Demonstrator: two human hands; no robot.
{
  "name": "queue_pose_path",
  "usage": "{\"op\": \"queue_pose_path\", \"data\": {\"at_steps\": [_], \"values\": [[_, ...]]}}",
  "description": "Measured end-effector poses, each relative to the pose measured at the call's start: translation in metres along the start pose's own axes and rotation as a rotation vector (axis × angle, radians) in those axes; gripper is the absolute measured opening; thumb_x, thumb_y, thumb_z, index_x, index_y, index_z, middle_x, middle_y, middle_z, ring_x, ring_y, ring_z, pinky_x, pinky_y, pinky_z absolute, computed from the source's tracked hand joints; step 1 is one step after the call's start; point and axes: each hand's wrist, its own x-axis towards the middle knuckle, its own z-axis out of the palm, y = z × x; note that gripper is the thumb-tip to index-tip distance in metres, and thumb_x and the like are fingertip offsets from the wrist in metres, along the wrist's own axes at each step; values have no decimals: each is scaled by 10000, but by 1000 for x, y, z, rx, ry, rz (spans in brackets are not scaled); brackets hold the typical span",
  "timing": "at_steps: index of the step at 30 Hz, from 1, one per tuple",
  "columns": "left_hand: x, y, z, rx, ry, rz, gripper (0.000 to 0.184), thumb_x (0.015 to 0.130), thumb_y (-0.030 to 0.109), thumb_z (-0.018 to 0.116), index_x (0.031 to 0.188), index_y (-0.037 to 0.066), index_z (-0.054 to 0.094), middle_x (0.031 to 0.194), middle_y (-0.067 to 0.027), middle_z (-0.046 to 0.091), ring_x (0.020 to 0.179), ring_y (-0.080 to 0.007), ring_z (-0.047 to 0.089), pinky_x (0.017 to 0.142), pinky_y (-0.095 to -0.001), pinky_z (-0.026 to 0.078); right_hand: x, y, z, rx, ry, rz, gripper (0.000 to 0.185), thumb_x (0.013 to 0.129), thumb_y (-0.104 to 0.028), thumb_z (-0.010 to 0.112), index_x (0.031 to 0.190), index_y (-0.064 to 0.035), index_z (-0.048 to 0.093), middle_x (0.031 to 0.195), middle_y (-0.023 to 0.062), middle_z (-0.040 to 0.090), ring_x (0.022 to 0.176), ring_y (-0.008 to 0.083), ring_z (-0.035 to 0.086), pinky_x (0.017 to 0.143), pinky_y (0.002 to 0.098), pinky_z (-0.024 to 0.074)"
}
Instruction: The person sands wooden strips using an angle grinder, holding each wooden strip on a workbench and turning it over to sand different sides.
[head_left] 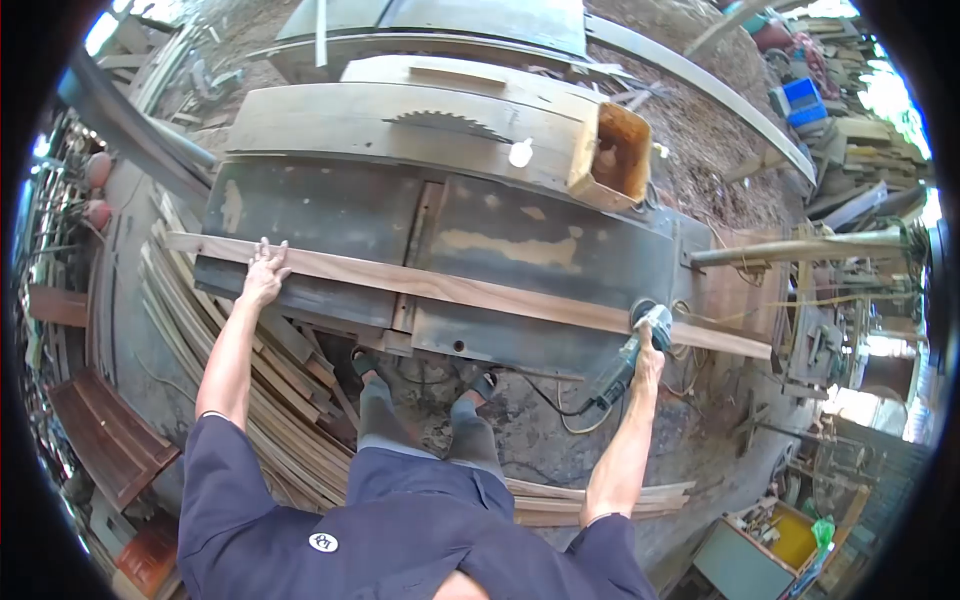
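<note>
A long, narrow wooden board lies across the dark metal machine table, its right end reaching past the table. My left hand rests on the board near its left end, fingers spread. Toward the board's right end, my right hand is wrapped round an angle grinder. The grinder's round head is at the board's surface, and its body points down toward me. Whether the disc touches the wood is hard to make out. A black cord runs from the grinder's rear.
Behind the metal table, a toothed saw blade shows by a wooden surface, with a rusty open box at its right. Long wood strips are stacked at my left. A metal pipe sticks out at right. Cords trail near my feet.
</note>
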Motion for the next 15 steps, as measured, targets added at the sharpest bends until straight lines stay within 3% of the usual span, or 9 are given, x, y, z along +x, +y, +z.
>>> {"op": "queue_pose_path", "data": {"at_steps": [4,6,7,8,9,11,13,14,15], "values": [[-1,-4,-4,19,39,61,606,1038,381,515,1602,276,320,1634,-304,217,1520,-485,199,1229,-547,227,-48,19,61,-5,-170,-233,750,841,-730,683,1140,-42,713,868,39,673,717,131,612,636,309,494],[2,-14,0,64,69,111,604,1041,334,511,1599,202,323,1614,-311,264,1508,-488,234,1226,-529,247,-82,25,111,-78,-263,-376,678,907,-733,596,1094,-93,718,875,2,644,707,119,561,640,295,470],[-1,-17,-2,29,106,143,594,1041,257,506,1591,119,324,1608,-287,302,1506,-457,267,1225,-514,259,-103,29,137,-76,-253,-355,655,913,-707,615,1092,-85,716,885,8,648,711,121,560,649,299,473],[-3,-25,0,23,100,142,594,1041,257,506,1591,119,324,1608,-287,302,1506,-457,267,1225,-514,259,-130,20,159,-141,-286,-283,659,917,-686,628,1115,-61,701,894,22,650,715,126,565,654,306,480],[-2,-32,4,-73,133,172,589,1039,225,503,1585,96,325,1605,-270,321,1505,-438,280,1224,-510,264,-137,37,186,-236,-185,-288,677,921,-664,636,1152,-29,676,902,43,661,733,137,592,677,314,499],[3,-39,7,-139,166,217,569,1039,161,480,1576,55,326,1606,-225,351,1506,-390,304,1227,-498,266,-173,38,236,-347,-235,-400,746,899,-666,658,1206,13,639,1014,124,703,907,205,663,814,361,536],[7,-44,12,-155,169,224,562,1042,165,470,1574,52,327,1607,-226,347,1507,-389,301,1228,-496,267,-226,17,283,-471,-311,-355,813,875,-705,634,1214,34,619,1090,232,706,1012,318,682,898,427,523],[8,-43,14,-163,174,218,556,1046,170,461,1572,48,329,1608,-227,344,1509,-388,298,1229,-493,267,-254,-6,301,-537,-450,-247,897,857,-723,626,1294,57,551,1166,297,678,1120,384,669,972,456,513],[7,-36,11,-121,155,189,549,1064,229,432,1562,20,335,1612,-235,332,1508,-417,284,1225,-508,269,-268,2,325,-526,-441,-353,864,853,-724,633,1226,53,563,1093,289,698,1059,388,694,932,460,531]]}}
